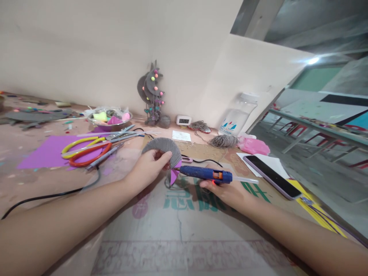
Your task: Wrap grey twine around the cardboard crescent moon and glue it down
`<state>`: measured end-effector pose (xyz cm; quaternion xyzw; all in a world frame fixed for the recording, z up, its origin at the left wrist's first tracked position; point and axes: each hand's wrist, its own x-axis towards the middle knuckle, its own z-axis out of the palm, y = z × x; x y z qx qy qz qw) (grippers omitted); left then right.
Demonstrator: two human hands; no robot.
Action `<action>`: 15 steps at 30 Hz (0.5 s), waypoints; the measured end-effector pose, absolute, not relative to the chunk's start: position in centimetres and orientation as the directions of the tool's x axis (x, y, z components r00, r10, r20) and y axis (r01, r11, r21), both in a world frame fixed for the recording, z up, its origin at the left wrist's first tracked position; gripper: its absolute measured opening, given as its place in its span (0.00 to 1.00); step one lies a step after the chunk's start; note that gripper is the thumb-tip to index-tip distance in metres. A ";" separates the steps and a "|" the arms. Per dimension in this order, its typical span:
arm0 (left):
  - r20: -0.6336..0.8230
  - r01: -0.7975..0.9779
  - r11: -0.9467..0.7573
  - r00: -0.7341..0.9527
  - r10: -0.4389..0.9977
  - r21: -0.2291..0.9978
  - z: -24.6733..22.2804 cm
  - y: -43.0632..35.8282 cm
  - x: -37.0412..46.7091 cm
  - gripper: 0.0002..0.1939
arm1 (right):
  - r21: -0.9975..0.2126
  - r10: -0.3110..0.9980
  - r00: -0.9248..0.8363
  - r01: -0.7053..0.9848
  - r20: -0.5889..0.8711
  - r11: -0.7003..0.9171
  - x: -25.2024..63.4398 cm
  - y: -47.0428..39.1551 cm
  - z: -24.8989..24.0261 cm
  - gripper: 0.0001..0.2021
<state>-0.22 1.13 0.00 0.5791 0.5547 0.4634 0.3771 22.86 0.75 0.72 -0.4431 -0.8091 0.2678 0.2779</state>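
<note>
My left hand [151, 165] pinches a crescent [165, 145] wrapped in grey yarn, with a bare purple tip [174, 175] at its lower right end. My right hand [224, 189] is closed around a blue glue gun [201, 173], which lies level and points left. The gun's nozzle is at the edge between yarn and purple tip; whether it touches cannot be made out. A clear glue stick [245, 180] juts from its rear, and a red light glows below. Grey yarn [172, 186] hangs under the crescent.
Scissors with yellow and red handles [90, 153] lie on a purple sheet [43, 153] at left. Behind are a metal bowl [115, 124], a small clock [184, 120], grey yarn [223, 141] and a bottle [237, 117]. A phone [271, 176] lies at right. A black cable [51, 194] crosses the left side.
</note>
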 end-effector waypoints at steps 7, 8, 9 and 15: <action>0.120 0.295 -0.103 -0.040 0.992 0.950 0.3 1.0 -0.2 0.17 | -0.682 0.878 -0.432 0.579 0.208 0.446 22.9 0.8 0.9 0.16; 0.121 0.293 -0.104 -0.038 0.992 0.950 0.4 1.0 -0.2 0.17 | -0.681 0.878 -0.430 0.580 0.209 0.447 23.0 0.9 0.9 0.15; 0.121 0.293 -0.105 -0.037 0.992 0.950 0.4 1.0 -0.2 0.17 | -0.680 0.877 -0.432 0.580 0.210 0.448 23.0 1.0 0.8 0.14; 0.123 0.302 -0.106 -0.036 0.992 0.947 0.3 1.1 -0.2 0.17 | -0.670 0.873 -0.447 0.589 0.196 0.452 23.4 1.3 0.5 0.13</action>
